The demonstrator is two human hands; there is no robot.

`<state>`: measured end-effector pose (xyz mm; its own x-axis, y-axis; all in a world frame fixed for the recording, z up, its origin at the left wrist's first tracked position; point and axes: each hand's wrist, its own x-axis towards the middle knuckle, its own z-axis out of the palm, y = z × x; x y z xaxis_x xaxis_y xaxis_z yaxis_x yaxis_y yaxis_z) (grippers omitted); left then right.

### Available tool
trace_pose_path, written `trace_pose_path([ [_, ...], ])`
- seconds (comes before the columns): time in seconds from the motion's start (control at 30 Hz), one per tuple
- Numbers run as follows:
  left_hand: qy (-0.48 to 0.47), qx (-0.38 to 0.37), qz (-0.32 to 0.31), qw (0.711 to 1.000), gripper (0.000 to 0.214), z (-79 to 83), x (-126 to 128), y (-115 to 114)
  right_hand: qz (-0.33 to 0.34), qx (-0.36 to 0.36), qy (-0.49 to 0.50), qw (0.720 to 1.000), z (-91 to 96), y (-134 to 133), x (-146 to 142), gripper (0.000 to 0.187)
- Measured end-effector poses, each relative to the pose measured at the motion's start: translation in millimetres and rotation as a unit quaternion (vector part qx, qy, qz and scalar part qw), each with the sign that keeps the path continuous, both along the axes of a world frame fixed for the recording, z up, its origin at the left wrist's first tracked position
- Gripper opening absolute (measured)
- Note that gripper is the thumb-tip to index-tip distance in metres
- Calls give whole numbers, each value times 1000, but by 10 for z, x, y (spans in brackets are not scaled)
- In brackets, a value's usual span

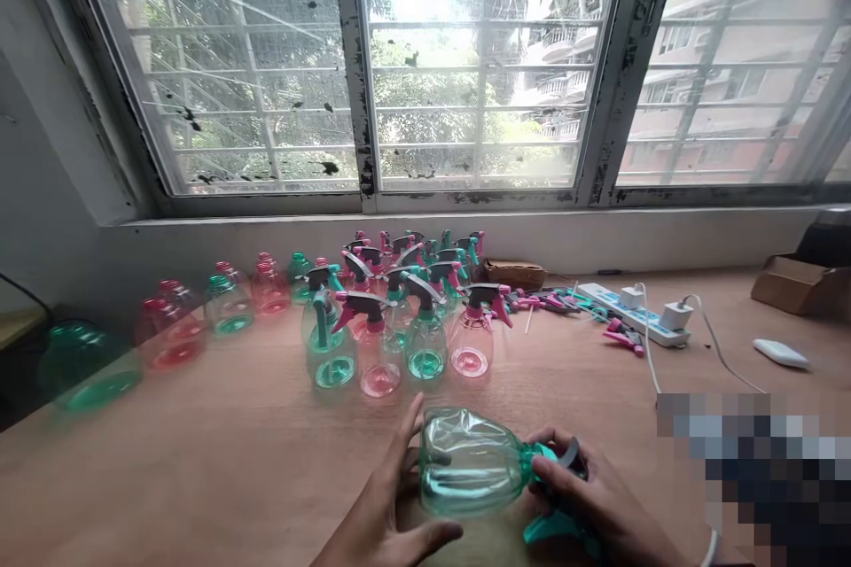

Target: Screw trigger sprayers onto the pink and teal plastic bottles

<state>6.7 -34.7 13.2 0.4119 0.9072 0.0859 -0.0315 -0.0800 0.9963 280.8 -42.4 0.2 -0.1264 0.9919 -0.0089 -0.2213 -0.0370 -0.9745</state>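
Observation:
A clear green spray bottle (472, 465) lies on its side in front of me, its base to the left and its neck to the right. My right hand (578, 487) is closed around the neck and the teal-and-black trigger sprayer (555, 524). At the base, my left hand (392, 496) is spread, index finger stretched up and thumb apart below the bottle. Some left fingers show through the clear plastic; whether they touch it I cannot tell. Just beyond stand several green and pink spray bottles (425, 350) with trigger sprayers on them.
Pink and green bottles without sprayers (230, 306) stand at the left. Loose trigger sprayers (558, 301) lie right of the group, near a white power strip (635, 316) with cables. A cardboard box (798, 283) and a white object (781, 353) are farther right. Windows rise behind the table.

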Motion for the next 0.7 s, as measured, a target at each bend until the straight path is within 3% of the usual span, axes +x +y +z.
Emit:
trace_pose_path([
  [0.1, -20, -56, 8, 998, 138, -11, 13, 40, 15, -3, -22, 1000, -7, -3, -9, 39],
  [0.23, -41, -56, -33, 997, 103, 80, 25, 76, 17, 2, -41, 999, -22, 8, -5, 40],
  [0.4, -4, 7, -35, 999, 106, -22, -7, 85, 6, 0, -20, 1000, 1, 23, -12, 41],
  [0.5, -2, -1, -20, 1000, 114, -105, -22, 87, -4, 1, -25, 1000, 15, 19, -22, 41],
  [0.57, -12, -24, -16, 1000, 118, -100, -22, 81, -5, 3, -38, 999, 13, 17, -23, 41],
  [0.7, 0, -29, -30, 999, 103, -5, -6, 67, -12, 3, -49, 999, -7, 23, -10, 42],
])
